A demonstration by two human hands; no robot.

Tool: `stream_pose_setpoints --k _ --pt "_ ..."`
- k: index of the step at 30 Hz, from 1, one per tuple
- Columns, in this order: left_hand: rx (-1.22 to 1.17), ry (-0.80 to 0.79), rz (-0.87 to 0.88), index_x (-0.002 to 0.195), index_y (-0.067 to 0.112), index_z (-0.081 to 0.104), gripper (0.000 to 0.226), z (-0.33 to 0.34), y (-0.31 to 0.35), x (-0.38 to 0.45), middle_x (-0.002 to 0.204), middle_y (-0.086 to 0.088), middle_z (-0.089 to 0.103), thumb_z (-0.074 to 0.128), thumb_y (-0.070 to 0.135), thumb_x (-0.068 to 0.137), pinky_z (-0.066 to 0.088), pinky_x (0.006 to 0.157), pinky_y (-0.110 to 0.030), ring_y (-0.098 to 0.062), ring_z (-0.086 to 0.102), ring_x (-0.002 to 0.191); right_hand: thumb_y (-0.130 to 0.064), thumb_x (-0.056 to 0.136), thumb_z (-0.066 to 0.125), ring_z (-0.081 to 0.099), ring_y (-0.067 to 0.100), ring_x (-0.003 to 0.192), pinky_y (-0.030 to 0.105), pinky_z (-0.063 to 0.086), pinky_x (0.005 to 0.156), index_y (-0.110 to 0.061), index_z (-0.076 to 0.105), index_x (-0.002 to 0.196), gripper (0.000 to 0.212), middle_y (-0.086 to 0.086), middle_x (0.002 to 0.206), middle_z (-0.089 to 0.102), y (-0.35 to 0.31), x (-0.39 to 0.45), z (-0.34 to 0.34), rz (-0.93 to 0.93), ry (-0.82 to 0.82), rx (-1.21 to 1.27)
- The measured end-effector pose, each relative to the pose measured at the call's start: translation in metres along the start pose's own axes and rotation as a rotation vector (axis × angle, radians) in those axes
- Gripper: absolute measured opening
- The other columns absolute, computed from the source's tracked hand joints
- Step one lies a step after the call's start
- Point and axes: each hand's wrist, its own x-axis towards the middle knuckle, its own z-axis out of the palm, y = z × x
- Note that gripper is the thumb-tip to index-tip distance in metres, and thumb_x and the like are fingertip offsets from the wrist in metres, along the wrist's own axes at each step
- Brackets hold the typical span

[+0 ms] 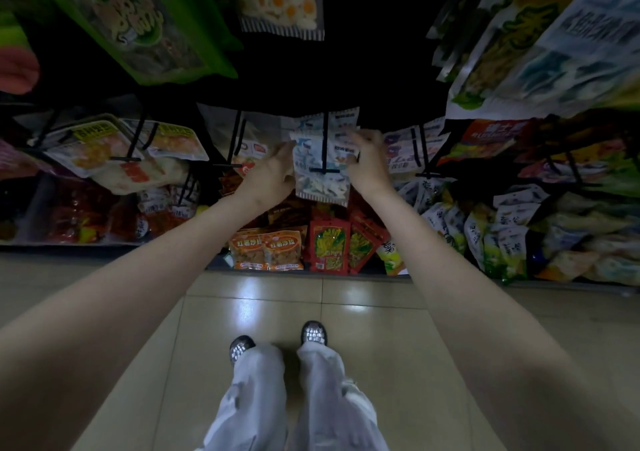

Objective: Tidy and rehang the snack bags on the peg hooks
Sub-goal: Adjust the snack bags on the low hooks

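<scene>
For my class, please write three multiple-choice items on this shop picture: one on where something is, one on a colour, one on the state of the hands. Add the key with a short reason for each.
1. Where do the orange packets sit?
A. On the bottom shelf, by the floor
B. On the top hook
C. In the person's left hand

2. What colour is the peg hook over the white-and-blue bags?
A. Black
B. Yellow
C. White

3. What are the hands doing?
A. Hanging at the person's sides
B. Left hand and right hand flank the white-and-blue bags
C. Both lifting a box

Key: 1 A, they stand just above the tiles. 2 A, a dark bar crosses the bags. 3 B, one hand at each edge of the bags.
</scene>
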Motion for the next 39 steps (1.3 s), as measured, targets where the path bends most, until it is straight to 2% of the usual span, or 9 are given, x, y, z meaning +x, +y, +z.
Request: stream_pose_setpoints --k 4,8,11,16,22,28,31,35,39 --pt "-0.095 0.224 0.195 0.141 0.007 0.034 0.054 -0.03 0.017 -0.021 0.134 -0.016 0.04 0.049 -0.002 0.09 0.041 0.086 -0.031 -0.027 0.046 0.115 -0.001 0.094 0.044 0.04 0.028 0.124 0.032 0.04 0.102 -0.011 0.051 0.13 0.038 0.014 0.132 0.037 -0.031 -0.016 -0.048 -0.097 0.125 0.133" --pt "-0.185 0.427 0.315 0.136 0.01 0.039 0.05 -0.094 0.034 -0.044 0.129 -0.008 0.044 0.047 -0.003 0.088 0.038 0.086 -0.019 -0.015 0.046 0.115 -0.003 0.094 0.045 0.045 0.013 0.117 0.008 0.041 0.09 -0.016 0.054 0.124 0.034 0.007 0.128 0.04 -0.101 -0.026 -0.103 -0.273 0.271 0.199" --pt "-0.161 0.583 0.381 0.133 0.008 0.042 0.05 -0.152 0.044 -0.06 0.123 -0.006 0.046 0.047 -0.006 0.084 0.033 0.092 -0.012 -0.01 0.043 0.115 -0.002 0.093 0.045 0.048 0.009 0.112 0.011 0.044 0.088 -0.016 0.055 0.121 0.033 0.005 0.124 0.042 -0.16 -0.035 -0.129 -0.407 0.342 0.238" --pt "-0.106 0.82 0.413 0.131 0.005 0.044 0.048 -0.236 0.058 -0.081 0.126 -0.013 0.048 0.05 -0.005 0.084 0.035 0.1 -0.026 -0.023 0.043 0.12 0.0 0.092 0.047 0.049 0.008 0.11 0.013 0.045 0.089 -0.011 0.052 0.124 0.034 0.007 0.123 0.045 -0.247 -0.049 -0.151 -0.601 0.377 0.313" --pt "-0.022 0.708 0.332 0.139 0.018 0.037 0.052 -0.295 0.068 -0.08 0.146 -0.004 0.031 0.053 0.009 0.09 0.025 0.11 -0.036 -0.023 0.027 0.135 -0.016 0.091 0.058 0.036 0.016 0.131 0.02 0.031 0.1 -0.016 0.028 0.142 0.058 0.004 0.143 0.036 -0.343 -0.018 -0.16 -0.54 0.359 0.272" --pt "-0.146 0.724 0.3 0.139 0.02 0.036 0.051 -0.313 0.057 -0.083 0.145 -0.003 0.032 0.051 0.009 0.091 0.023 0.105 -0.026 -0.021 0.03 0.133 -0.02 0.085 0.068 0.048 0.024 0.123 0.034 0.044 0.099 -0.01 0.025 0.143 0.073 0.01 0.138 0.046 -0.371 0.011 -0.16 -0.335 0.367 0.529" --pt "-0.091 0.668 0.36 0.141 0.026 0.033 0.058 -0.318 0.054 -0.085 0.149 -0.002 0.026 0.051 0.007 0.09 0.021 0.109 -0.033 -0.024 0.023 0.137 -0.019 0.086 0.066 0.051 0.024 0.121 0.034 0.046 0.094 -0.012 0.027 0.142 0.068 0.008 0.133 0.051 -0.376 0.009 -0.157 -0.315 0.302 0.534" --pt "-0.182 0.641 0.427 0.143 0.033 0.027 0.061 -0.328 0.06 -0.088 0.154 -0.002 0.018 0.05 0.01 0.091 0.017 0.114 -0.041 -0.022 0.013 0.142 -0.008 0.09 0.059 0.056 0.017 0.102 0.026 0.047 0.078 -0.013 0.034 0.135 0.052 0.005 0.115 0.057 -0.381 -0.005 -0.159 -0.372 0.371 0.502" --pt "-0.384 0.677 0.503 0.141 0.039 0.028 0.055 -0.343 0.065 -0.091 0.151 -0.001 0.026 0.048 0.018 0.094 0.023 0.114 -0.047 -0.019 0.018 0.141 -0.011 0.091 0.059 0.058 0.006 0.098 0.026 0.053 0.08 -0.02 0.028 0.138 0.058 -0.006 0.111 0.058 -0.376 -0.03 -0.177 -0.584 0.397 0.439"
